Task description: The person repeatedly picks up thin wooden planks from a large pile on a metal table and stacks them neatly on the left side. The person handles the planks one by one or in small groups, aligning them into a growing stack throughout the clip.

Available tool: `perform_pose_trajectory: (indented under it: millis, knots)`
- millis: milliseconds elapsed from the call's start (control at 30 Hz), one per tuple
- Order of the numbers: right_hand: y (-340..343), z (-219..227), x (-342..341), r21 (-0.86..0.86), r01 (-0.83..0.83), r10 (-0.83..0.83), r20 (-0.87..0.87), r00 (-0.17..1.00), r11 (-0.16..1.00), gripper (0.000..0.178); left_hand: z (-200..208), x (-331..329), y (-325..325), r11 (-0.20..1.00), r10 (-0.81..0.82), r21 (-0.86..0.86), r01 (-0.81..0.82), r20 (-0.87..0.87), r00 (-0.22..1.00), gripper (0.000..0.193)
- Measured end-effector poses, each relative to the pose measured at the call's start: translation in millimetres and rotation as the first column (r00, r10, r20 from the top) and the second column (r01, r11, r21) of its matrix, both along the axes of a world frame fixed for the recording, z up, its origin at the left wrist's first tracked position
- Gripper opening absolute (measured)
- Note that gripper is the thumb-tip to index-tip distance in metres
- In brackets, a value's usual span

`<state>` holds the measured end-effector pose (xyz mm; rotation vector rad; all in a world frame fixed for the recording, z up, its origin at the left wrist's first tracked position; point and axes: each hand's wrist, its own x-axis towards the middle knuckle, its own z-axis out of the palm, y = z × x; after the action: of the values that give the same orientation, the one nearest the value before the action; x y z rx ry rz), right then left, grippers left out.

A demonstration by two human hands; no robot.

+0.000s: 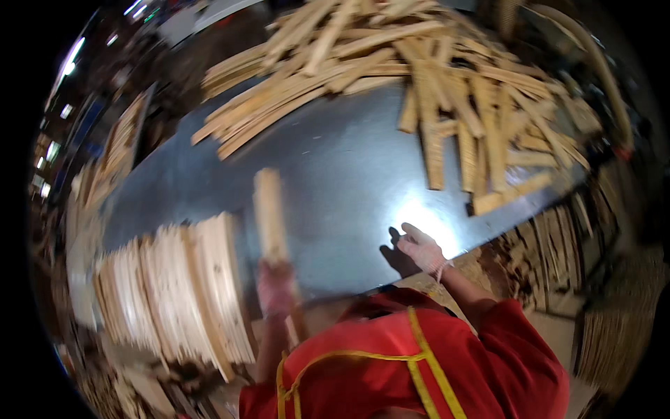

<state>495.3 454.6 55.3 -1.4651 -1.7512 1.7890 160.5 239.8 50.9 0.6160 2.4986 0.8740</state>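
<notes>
My left hand, blurred by motion, is closed around a pale wooden slat. The slat points away from me over the dark metal tabletop, and its near end sticks out below the hand. To its left lies a row of similar slats, set side by side. My right hand, in a light glove, hovers near the table's front edge on the right. Its fingers are apart with nothing in them, and a shadow falls beside it.
Across the far side sprawls a loose heap of wooden slats, with several hanging toward me at the right. Stacked wood stands below the table's right edge. More boards lean at the far left. A thick hose curves down at the far right.
</notes>
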Motion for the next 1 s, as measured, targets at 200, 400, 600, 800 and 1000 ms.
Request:
perform_pose_trajectory:
  millis: [200,400,600,800,1000]
  knots:
    - [31.8,-0.7,62.0,0.208,0.305,-0.311,-0.002,0.95,0.929,0.078,-2.6,-36.3,-132.7,0.827,-0.219,-0.52,-0.214,-0.649,0.729,0.053]
    - [138.0,-37.7,180.8,0.347,0.732,-0.765,-0.058,0.641,0.587,0.072,-6.5,-26.0,-64.5,0.844,-0.352,-0.533,-0.064,-0.639,0.684,0.081]
    - [246.6,-58.1,240.0,0.421,0.766,-0.873,0.278,0.401,0.486,0.095,-37.2,49.9,74.8,0.784,-0.614,-0.333,0.524,-0.544,0.572,0.085]
    - [254.8,-21.8,243.0,0.294,0.858,-0.907,0.135,0.399,0.422,0.089,1.2,159.9,216.2,0.514,-0.855,-0.254,0.819,-0.221,0.468,0.077]
    - [195.4,45.2,140.0,0.035,0.761,-0.73,-0.256,0.634,0.648,0.101,3.1,218.5,244.3,0.578,-0.816,0.278,0.767,0.225,0.533,0.077]
